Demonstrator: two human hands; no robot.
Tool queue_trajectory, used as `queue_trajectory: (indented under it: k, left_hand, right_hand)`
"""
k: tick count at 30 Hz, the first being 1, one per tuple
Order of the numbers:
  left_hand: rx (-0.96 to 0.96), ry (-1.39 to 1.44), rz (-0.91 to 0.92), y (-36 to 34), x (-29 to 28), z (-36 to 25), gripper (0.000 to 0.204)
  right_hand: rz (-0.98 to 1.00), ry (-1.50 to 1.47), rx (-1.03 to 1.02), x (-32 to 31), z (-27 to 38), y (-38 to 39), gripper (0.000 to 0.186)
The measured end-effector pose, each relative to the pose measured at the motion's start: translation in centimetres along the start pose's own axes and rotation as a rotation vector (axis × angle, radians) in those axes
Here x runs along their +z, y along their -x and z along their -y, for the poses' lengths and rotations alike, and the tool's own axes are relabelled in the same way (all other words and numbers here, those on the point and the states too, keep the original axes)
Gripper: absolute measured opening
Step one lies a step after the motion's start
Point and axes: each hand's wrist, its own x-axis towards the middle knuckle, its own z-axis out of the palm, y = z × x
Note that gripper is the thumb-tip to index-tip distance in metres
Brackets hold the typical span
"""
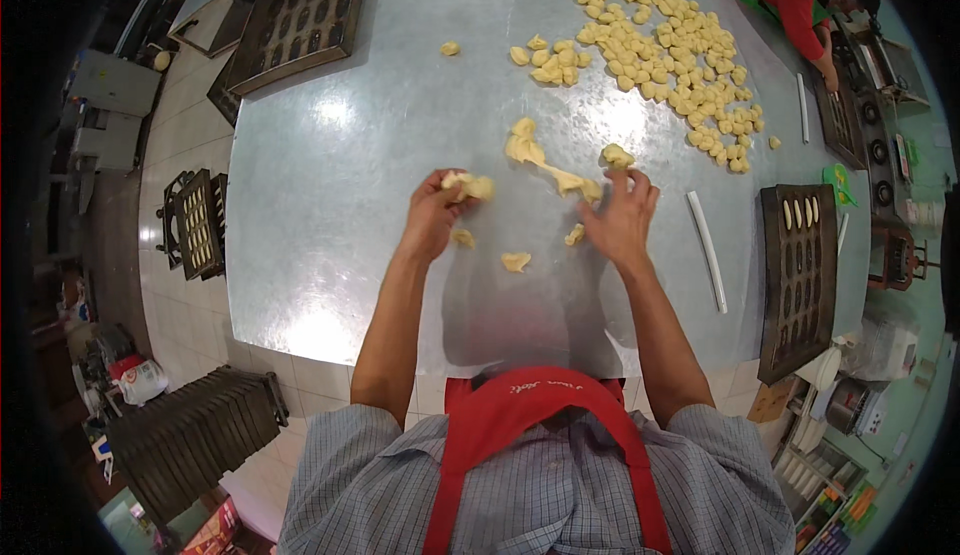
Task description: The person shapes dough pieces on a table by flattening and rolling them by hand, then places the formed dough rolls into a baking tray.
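Left hand [430, 217] clamped on dough piece [470, 187] above bench [330, 205]; right hand [622, 220], fingers apart, at dough lump [618, 157]; moulded tray [800, 280], right, four pale strips [798, 214] inside; red apron [535, 393], white lettering

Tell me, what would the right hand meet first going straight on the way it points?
Most likely the small dough lump directly ahead of the right hand; they may already be touching, as depth is unclear.

Head-worn wide fisheye view, facing down, close above the metal table [330, 225]
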Motion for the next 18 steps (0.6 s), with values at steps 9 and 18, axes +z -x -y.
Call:
queue_trajectory:
  k: [9,18]
  left_hand:
    - [0.193,-0.363,-0.267,4.1,5.8,2.4,0.025]
    - [-0.055,-0.381,0.156,6.9,11.3,6.4,0.021]
  right_hand:
    - [0.468,-0.763,0.156,-2.7,3.0,4.8,0.034]
    - [0.488,-0.974,0.196,-4.1,1.1,7.9,0.043]
